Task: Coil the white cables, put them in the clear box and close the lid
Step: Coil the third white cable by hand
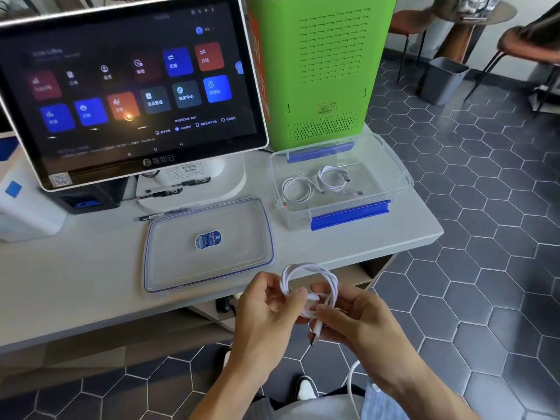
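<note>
Both forearms are bare to the lower frame edge, with no sleeves, watch or rings showing on the left hand (pixel 266 310) or right hand (pixel 360 319). A grey garment (pixel 318 407) covers the torso at the bottom edge. Below it are dark trousers (pixel 266 404) and a black shoe (pixel 306 388) with a white top.

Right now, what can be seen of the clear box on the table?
The clear box is a shallow rectangular tub that looks like see-through plastic, with a blue latch on its near long side and another on the far side. It is open and sits upright at the table's right end, in front of the green unit. Two coiled white cables lie inside. Its lid lies flat on the table to its left. No hand touches it.
</note>
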